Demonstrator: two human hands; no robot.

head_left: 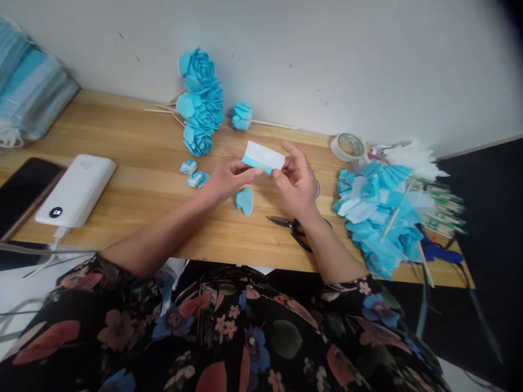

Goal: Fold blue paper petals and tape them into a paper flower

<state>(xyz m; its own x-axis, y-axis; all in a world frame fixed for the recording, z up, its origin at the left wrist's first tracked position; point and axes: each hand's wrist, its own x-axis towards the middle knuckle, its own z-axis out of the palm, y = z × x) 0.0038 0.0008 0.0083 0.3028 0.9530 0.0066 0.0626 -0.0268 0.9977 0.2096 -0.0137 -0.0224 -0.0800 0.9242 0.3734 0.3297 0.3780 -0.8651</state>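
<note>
Above the middle of the table, a strip of fabric or paper [263, 155], white with a blue lower edge, is stretched between both hands. My left hand [231, 177] pinches its lower left edge between thumb and fingers. At its lower right corner, my right hand [297, 177] grips it with the thumb, the index finger raised. Below the hands lies a blue petal-shaped piece [245, 201]. Small folded blue-and-white scraps [198, 179] rest beside my left hand. Black-handled scissors [292, 224] lie partly hidden beneath my right forearm.
Blue handmade flowers [200, 109] on sticks lean by the wall, with a single flower [242, 116] beside them. A tape roll [348, 147] and a heap of blue pieces [379, 212] are right. Left are a white power bank [77, 188], a phone [28, 188] and stacked masks [32, 81].
</note>
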